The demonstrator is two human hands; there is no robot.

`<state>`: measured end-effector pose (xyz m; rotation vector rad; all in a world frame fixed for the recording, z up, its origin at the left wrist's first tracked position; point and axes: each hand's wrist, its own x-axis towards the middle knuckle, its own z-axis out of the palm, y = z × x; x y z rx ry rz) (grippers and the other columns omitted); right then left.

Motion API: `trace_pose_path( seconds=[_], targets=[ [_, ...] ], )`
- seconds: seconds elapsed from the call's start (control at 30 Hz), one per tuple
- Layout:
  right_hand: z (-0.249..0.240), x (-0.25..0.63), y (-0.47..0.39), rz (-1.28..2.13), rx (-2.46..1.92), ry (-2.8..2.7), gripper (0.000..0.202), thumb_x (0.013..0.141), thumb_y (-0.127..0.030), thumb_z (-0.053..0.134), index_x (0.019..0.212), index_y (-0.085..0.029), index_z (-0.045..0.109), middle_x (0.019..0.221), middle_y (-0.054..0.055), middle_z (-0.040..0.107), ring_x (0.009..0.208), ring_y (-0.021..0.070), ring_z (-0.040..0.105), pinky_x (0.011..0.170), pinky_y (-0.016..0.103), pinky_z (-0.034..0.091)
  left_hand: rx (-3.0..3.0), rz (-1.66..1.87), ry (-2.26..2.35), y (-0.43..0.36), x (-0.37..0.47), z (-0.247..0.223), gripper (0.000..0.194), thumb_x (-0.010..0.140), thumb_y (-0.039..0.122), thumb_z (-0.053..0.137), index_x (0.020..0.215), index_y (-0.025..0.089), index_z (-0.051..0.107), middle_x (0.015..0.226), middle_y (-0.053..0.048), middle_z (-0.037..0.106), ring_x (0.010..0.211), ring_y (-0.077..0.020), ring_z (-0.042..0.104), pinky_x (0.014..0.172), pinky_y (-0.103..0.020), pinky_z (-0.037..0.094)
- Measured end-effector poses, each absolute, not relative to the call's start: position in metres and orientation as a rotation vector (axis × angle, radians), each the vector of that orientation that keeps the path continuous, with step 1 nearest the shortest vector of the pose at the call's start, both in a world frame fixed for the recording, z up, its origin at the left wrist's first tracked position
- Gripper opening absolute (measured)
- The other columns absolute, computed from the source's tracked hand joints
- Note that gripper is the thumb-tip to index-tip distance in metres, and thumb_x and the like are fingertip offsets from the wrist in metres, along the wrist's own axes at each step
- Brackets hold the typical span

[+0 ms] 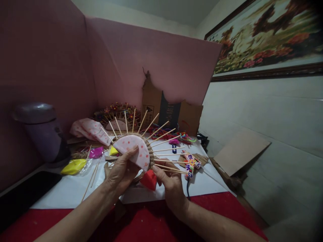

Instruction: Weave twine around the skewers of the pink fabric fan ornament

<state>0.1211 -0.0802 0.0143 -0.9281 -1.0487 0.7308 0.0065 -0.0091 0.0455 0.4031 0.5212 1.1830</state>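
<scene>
L hand [123,171] & R hand [173,185] grasp half-rnd dotted-cloth piece [125,143] w/ woven rim [151,157], wood sticks [150,124].

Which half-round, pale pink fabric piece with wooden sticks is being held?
The front half-round piece, gripped by the bare left hand and bare right hand; the rear half-round piece sits behind it, unheld, with small colourful decorations around it.

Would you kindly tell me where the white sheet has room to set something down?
The sheet looks bare at front left, between the black slab and thin sticks, and at front right, beside the flowered tool. Crowded spots: the back with fuzzy stems, the left around the yellow packet, and the middle under the spoked half-disc.
</scene>
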Motion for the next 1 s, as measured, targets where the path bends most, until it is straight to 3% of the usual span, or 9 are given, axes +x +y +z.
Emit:
trace_pose_path(
  seconds=[0.27,0.67,0.83,1.0],
  targets=[
    [0.017,0.120,-0.081,0.846,-0.894,-0.978,0.016,0.070,-0.030,0.069,0.082,-0.019,0.069,0.074,0.000,0.066,0.057,0.0110,0.053,0.051,0.023,0.043,0.460,1.180,0.521,-0.006,0.005,0.045,0.015,0.073,0.001,0.060,0.084,0.012,0.063,0.072,-0.003,0.069,0.059,-0.0135,0.065,0.057,-0.025,0.057],
    [0.012,0.126,-0.080,1.103,-0.839,-0.919,0.033,0.061,-0.019,0.071,0.094,-0.019,0.069,0.080,0.002,0.066,0.051,0.0077,0.044,0.044,0.019,0.034,0.404,1.193,0.537,-0.001,0.004,0.048,0.016,0.073,0.002,0.059,0.083,0.013,0.064,0.071,-0.005,0.071,0.057,-0.0149,0.066,0.055,-0.026,0.057],
    [0.018,0.126,-0.077,1.227,-0.872,-0.864,0.024,0.070,-0.031,0.067,0.090,-0.018,0.069,0.078,0.004,0.065,0.048,0.0068,0.042,0.042,0.018,0.031,0.357,1.102,0.617,0.000,0.004,0.046,0.013,0.074,0.004,0.059,0.085,0.011,0.064,0.071,-0.008,0.072,0.057,-0.0173,0.067,0.056,-0.030,0.058],
    [0.026,0.128,-0.082,1.292,-0.850,-0.872,0.029,0.069,-0.036,0.069,0.093,-0.019,0.070,0.086,0.008,0.069,0.054,0.0110,0.052,0.042,0.020,0.035,0.391,1.049,0.669,0.001,0.004,0.051,0.010,0.078,0.005,0.055,0.085,0.009,0.062,0.065,-0.008,0.070,0.051,-0.0169,0.065,0.053,-0.030,0.057]
  ],
)
